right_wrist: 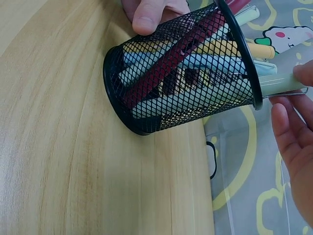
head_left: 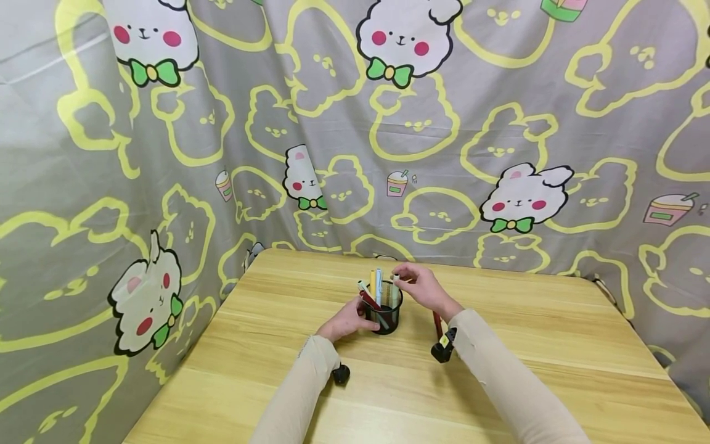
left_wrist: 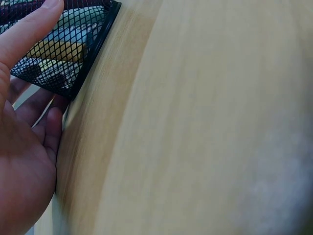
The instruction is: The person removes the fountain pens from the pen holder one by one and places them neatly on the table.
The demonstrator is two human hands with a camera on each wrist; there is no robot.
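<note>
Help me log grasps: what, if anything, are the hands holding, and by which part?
The left hand holds the black mesh cup by its side wall; the right hand pinches the pale green pen by its upper end.

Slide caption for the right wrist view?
Right hand pinches a green pen in a mesh cup; left hand holds the cup.
</note>
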